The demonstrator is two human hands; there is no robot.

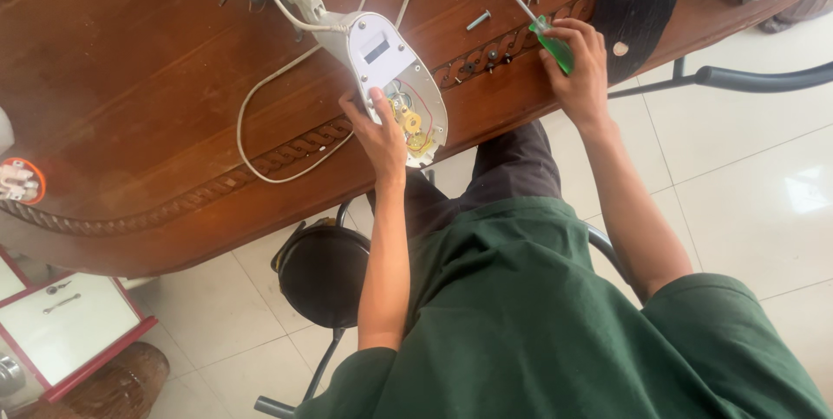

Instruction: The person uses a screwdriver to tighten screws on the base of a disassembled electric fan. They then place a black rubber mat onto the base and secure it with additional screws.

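The scene is bright with soft daylight. The pale floor tiles [764,185] at the right look almost washed out, with a white glare patch. The polished wooden worktop [130,81] shows a mild sheen and only faint shadows. The focus is mostly sharp, but the edges bend slightly from the wide lens.

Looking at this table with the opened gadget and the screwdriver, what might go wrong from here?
Loose screws lie near the table edge; a nudge from the right hand holding the green-handled screwdriver might send them to the floor. The white housing overhangs that edge, steadied only by the left hand, so it may slip off. Its exposed wires and brass parts look easy to snag, and the white cord could get tugged.
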